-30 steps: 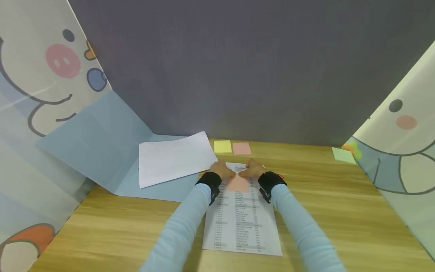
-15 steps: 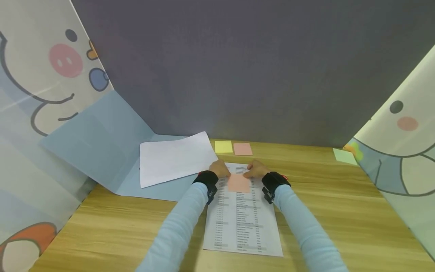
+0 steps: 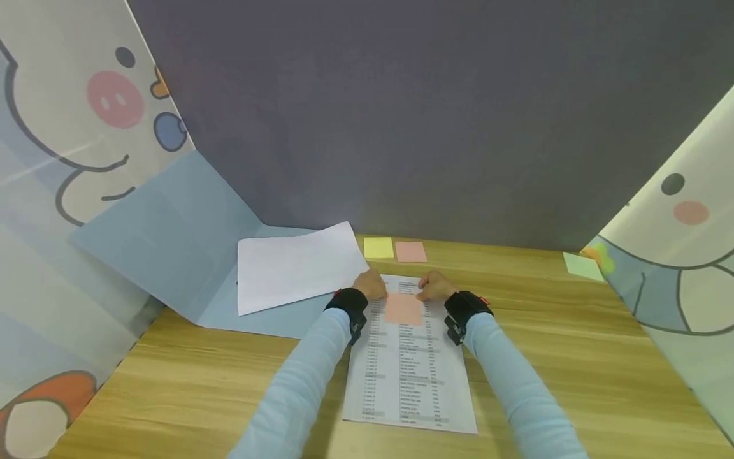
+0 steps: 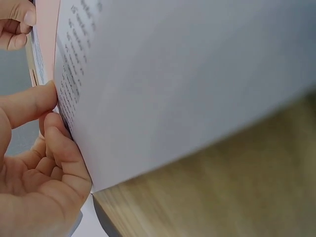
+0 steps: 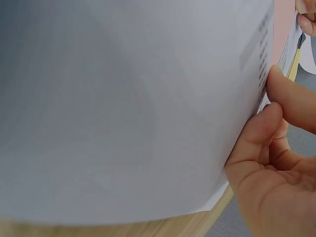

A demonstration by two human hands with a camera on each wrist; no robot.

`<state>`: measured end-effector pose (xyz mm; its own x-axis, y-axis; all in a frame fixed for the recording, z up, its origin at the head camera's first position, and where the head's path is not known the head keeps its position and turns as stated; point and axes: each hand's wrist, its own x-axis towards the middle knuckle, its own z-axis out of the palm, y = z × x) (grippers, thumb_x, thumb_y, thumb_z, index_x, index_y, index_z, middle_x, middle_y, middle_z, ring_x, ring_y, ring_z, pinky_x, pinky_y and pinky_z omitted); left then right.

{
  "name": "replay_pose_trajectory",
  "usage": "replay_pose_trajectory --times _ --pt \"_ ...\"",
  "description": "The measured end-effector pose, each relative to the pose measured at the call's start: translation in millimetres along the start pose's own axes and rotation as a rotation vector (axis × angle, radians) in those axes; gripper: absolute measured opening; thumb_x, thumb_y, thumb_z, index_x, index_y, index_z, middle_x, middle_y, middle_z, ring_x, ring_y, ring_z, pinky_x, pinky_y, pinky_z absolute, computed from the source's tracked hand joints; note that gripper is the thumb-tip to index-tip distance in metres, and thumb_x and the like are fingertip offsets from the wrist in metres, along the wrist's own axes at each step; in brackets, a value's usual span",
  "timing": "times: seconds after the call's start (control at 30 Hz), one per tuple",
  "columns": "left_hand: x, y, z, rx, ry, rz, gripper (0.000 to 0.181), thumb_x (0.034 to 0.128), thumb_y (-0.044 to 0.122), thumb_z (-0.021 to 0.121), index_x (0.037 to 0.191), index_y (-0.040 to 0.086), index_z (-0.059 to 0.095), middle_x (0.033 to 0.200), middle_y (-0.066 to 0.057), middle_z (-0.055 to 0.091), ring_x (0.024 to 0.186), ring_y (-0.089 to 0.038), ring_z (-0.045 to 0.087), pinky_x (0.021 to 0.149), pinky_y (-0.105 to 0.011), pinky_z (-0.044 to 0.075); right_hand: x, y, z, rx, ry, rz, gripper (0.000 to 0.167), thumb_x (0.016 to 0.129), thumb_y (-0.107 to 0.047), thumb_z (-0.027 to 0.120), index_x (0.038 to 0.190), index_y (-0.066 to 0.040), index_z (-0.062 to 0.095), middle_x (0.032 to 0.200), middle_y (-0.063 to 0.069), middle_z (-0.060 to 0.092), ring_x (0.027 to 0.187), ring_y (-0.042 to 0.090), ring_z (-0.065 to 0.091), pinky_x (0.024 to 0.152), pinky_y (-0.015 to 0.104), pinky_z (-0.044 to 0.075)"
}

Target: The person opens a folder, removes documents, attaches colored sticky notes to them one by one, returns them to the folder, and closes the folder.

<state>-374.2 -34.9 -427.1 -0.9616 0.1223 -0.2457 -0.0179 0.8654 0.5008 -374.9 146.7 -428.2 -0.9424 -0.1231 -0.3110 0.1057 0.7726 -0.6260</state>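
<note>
A printed sheet (image 3: 410, 382) lies on the table, with a pink sticky note (image 3: 403, 310) near its top. My left hand (image 3: 370, 284) has its fingers curled against the sheet, and its thumb touches the note's upper left corner. At the upper right corner of the note, the thumb of my right hand (image 3: 437, 286) touches it, the other fingers curled. In the left wrist view, the thumb (image 4: 34, 102) presses at the pink note's edge. The right wrist view shows the other thumb (image 5: 291, 96) doing likewise.
An open blue folder (image 3: 172, 236) with a blank white sheet (image 3: 298, 264) stands at the left. Behind the printed sheet lie a yellow note pad (image 3: 378, 247) and a pink note pad (image 3: 410, 251). A green note pad (image 3: 583, 266) lies far right, before the grey partition (image 3: 401, 127).
My hands have moved apart, from the middle of the pink note's top edge out to its two upper corners. The note and the printed sheet lie where they were.
</note>
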Motion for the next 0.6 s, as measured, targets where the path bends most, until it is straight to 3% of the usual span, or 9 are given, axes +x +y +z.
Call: replay_pose_trajectory --times 0.17,0.2,0.3,0.4,0.43,0.6 --pt "5.7 -7.1 2.6 -0.023 -0.029 -0.018 0.019 0.0773 0.015 0.066 0.090 0.001 0.064 0.091 -0.010 0.062 0.079 -0.024 0.055 0.072 -0.032 0.047 1.4 -1.1 3.1 -0.038 -0.013 -0.007 0.022 0.079 -0.004 0.067 0.096 0.000 0.054 0.091 0.010 0.051 0.083 0.024 0.049 0.069 0.027 0.039" --pt "14.2 -15.1 8.9 -0.031 -0.015 0.010 0.019 0.0761 0.017 0.067 0.088 0.003 0.065 0.089 -0.009 0.062 0.077 -0.023 0.055 0.069 -0.032 0.047 2.0 -1.3 3.8 -0.043 -0.018 -0.007 0.022 0.079 -0.005 0.067 0.096 0.000 0.054 0.092 0.011 0.051 0.084 0.024 0.049 0.070 0.027 0.039" --pt "15.6 -17.7 8.9 -0.047 -0.023 0.011 0.017 0.0755 0.015 0.066 0.087 0.002 0.065 0.089 -0.010 0.062 0.078 -0.025 0.055 0.069 -0.034 0.048 2.9 -2.8 5.3 -0.043 -0.022 -0.008 0.021 0.080 -0.004 0.065 0.097 0.001 0.054 0.093 0.012 0.051 0.085 0.025 0.049 0.070 0.028 0.039" --pt "8.9 -15.3 5.3 -0.075 -0.028 0.004 0.018 0.0770 0.015 0.064 0.089 0.002 0.063 0.091 -0.010 0.061 0.079 -0.025 0.054 0.069 -0.034 0.047 2.9 -4.0 5.0 -0.035 -0.020 -0.003 0.019 0.080 -0.001 0.064 0.095 0.002 0.053 0.092 0.012 0.051 0.084 0.025 0.049 0.070 0.028 0.039" --pt "-1.5 -8.0 -1.9 -0.076 -0.041 -0.026 0.016 0.0783 0.012 0.062 0.090 0.001 0.063 0.093 -0.012 0.062 0.082 -0.027 0.055 0.071 -0.035 0.047 3.1 -3.9 4.8 -0.032 -0.021 -0.007 0.019 0.080 -0.001 0.064 0.095 0.002 0.053 0.092 0.012 0.051 0.084 0.025 0.049 0.070 0.028 0.039" --pt "-10.8 -1.4 -2.0 -0.095 0.007 0.006 0.008 0.0811 0.010 0.058 0.080 0.004 0.062 0.084 -0.007 0.058 0.073 -0.022 0.050 0.060 -0.029 0.040 3.2 0.0 1.3 -0.027 -0.009 -0.006 0.019 0.080 -0.001 0.062 0.097 0.003 0.054 0.095 0.013 0.051 0.087 0.026 0.049 0.073 0.029 0.039"
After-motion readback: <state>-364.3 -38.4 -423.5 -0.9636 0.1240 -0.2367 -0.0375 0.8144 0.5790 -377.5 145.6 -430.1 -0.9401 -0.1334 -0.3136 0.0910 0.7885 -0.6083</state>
